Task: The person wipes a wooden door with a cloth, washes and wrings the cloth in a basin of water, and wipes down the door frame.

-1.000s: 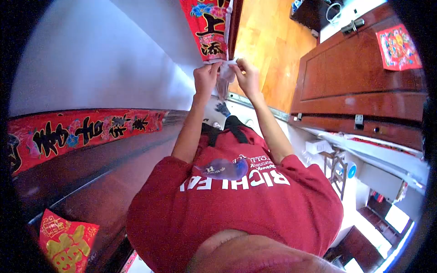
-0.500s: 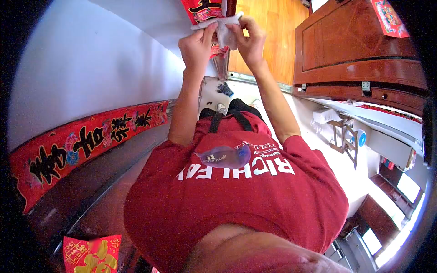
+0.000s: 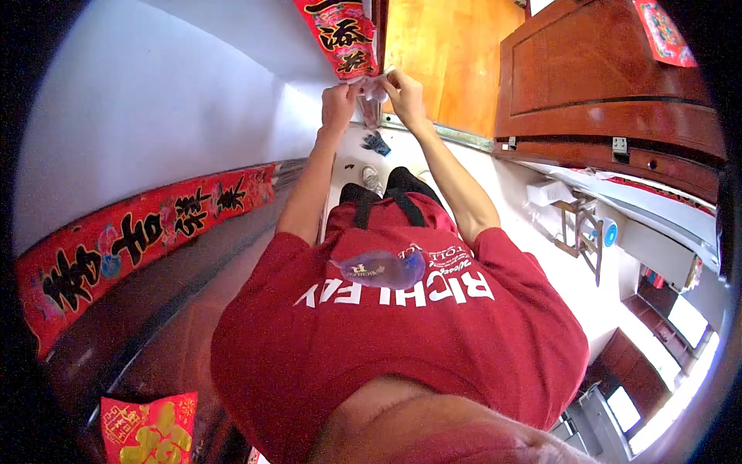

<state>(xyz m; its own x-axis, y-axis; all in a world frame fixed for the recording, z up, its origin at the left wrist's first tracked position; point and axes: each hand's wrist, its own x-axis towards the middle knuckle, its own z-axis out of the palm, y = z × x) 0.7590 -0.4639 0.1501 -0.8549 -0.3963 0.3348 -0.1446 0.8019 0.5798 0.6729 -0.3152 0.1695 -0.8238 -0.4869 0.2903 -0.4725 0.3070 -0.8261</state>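
A crumpled white cloth [image 3: 374, 90] is stretched between my two hands at the top of the view, in front of the door frame. My left hand [image 3: 338, 106] pinches its left side, close under the lower end of a red paper banner [image 3: 345, 39] with black characters. On the other side, my right hand [image 3: 405, 96] grips the cloth between thumb and fingers. Part of the cloth is hidden by the fingers, and I cannot tell whether it touches the banner.
A dark glove [image 3: 376, 143] lies on the pale floor beyond my feet. To the right are a reddish-brown door [image 3: 610, 85] and a wooden stool [image 3: 580, 232]. Another red banner [image 3: 147, 240] runs along the left wall. A red-and-gold paper [image 3: 151, 429] shows lower left.
Both hands have moved down in the view with the cloth, which now looks more bunched between them. More of the red banner above shows.
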